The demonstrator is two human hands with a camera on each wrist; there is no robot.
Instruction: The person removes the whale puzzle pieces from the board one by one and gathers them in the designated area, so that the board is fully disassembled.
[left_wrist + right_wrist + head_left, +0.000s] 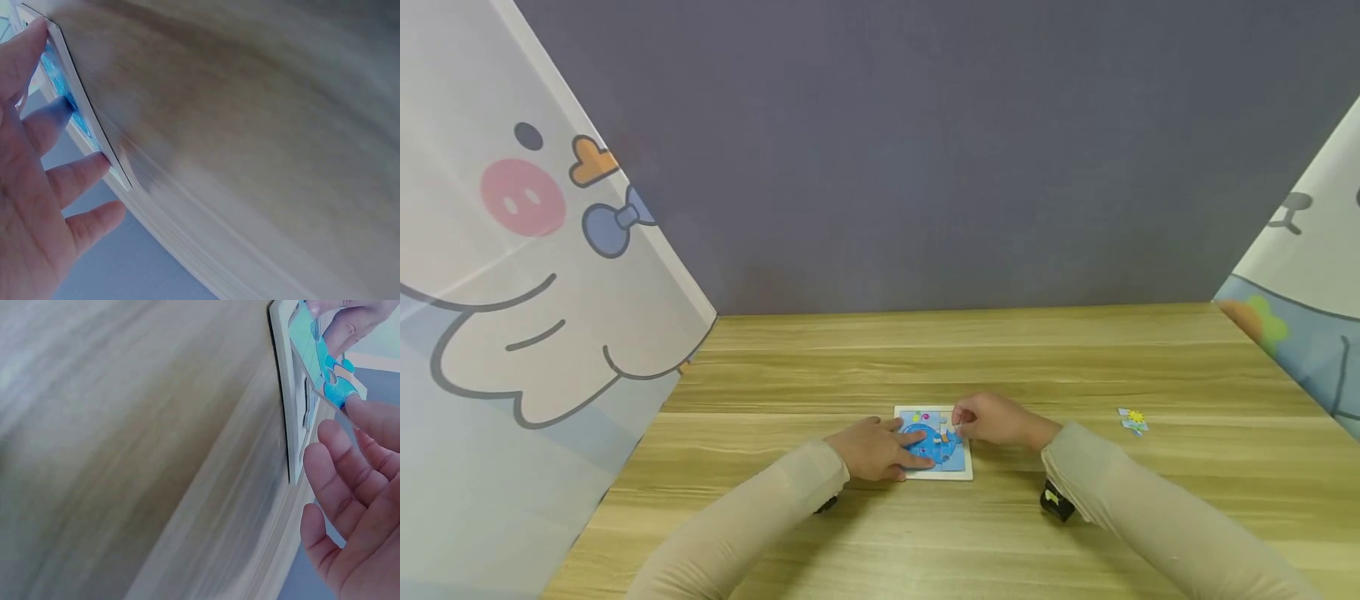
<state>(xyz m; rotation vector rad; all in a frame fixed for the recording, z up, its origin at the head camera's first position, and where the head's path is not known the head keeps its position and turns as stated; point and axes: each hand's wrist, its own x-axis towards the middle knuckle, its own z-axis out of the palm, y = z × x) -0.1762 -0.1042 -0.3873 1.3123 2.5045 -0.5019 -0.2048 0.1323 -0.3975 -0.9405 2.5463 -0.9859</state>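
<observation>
A square jigsaw puzzle (pixel 953 463) with a blue whale picture lies in a white frame (pixel 934 477) on the table. Spread across its left part, the left hand (pixel 877 448) rests with straight fingers, thumb at the near edge. At the upper right of the frame, the right hand (pixel 996 421) pinches a blue puzzle piece (pixel 340 392) between thumb and forefinger. In the right wrist view that piece is tilted up above the tray, and bare backing (pixel 300 412) shows beneath it. The fingers hide some of the picture in the head view.
Two or so loose puzzle pieces (pixel 1134 420), one with a yellow sun, lie to the right on the wood-grain table (pixel 820 367). A grey panel (pixel 925 167) stands behind the table, with cartoon-printed panels (pixel 625 317) on both sides.
</observation>
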